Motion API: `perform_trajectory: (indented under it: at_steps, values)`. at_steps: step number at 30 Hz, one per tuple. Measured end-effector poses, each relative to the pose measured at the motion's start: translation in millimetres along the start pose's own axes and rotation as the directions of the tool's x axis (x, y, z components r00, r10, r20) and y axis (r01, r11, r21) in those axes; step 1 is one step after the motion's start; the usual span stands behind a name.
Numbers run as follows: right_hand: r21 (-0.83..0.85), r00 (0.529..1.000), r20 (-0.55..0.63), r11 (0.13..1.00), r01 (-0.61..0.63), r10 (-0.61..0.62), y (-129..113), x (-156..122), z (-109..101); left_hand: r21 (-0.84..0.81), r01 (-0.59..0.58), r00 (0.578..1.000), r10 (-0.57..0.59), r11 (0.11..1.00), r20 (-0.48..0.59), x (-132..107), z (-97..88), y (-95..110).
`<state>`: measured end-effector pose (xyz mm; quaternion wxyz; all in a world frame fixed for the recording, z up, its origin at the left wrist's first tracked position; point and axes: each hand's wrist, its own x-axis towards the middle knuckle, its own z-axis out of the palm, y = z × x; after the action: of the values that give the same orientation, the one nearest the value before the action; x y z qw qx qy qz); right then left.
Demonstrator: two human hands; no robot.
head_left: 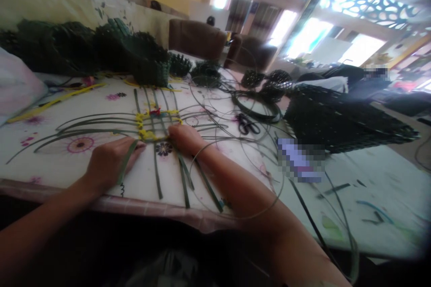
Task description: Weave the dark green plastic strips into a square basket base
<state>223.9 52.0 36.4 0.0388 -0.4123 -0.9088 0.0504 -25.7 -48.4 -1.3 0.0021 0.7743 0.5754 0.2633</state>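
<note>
At the far left, a yellow strip (50, 106) lies on a flower-printed tablecloth (70, 168), with dark green woven baskets (151, 67) standing behind; right of these, between the two hands, an open lattice (162, 122) of flat green strips lies flat, bound along its edges with yellow ties (146, 135); its long loose ends fan out on every side.

The lattice could skew if the left hand (112, 161) pulled harder than the right hand (185, 136) steadied; a crossing might also slip if a yellow tie were loose; the left forearm slants in from the lower left, palm low over the cloth, fingers bent and seemingly pinching a green strip (127, 160) by the lattice's near left corner.

The right forearm reaches in from the lower right, the hand resting at the near right corner; its fingers are curled, but their tips are hidden, so whether they grip anything does not show; a thin loop of cord (251, 216) lies across this forearm and could snag if the arm were drawn back.

Farther right are scissors (248, 125), a coil (257, 106) and a large dark woven piece (343, 119).
</note>
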Motion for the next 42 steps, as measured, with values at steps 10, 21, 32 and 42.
perform_trajectory:
  at_steps: [10,21,32,42]
  values:
    - [0.0,1.0,0.015,1.0,0.002,-0.002,1.6,2.4,0.5,-0.042,0.108,0.975,-0.114,0.993,-0.191,21.5,-24.6,20.5]
    - [0.015,1.0,-0.001,1.0,0.006,-0.006,3.4,2.5,2.4,0.188,-0.139,0.926,0.061,0.972,0.372,102.0,-27.6,32.5]
    - [0.039,1.0,0.002,0.999,0.015,-0.015,3.7,3.4,-0.3,-0.03,-0.34,0.809,0.309,0.94,0.5,103.0,-13.2,9.1]
    - [0.074,1.0,0.009,0.997,0.005,-0.006,4.0,5.4,-2.7,-0.053,-0.104,0.961,0.114,0.993,0.251,87.2,7.8,-15.3]
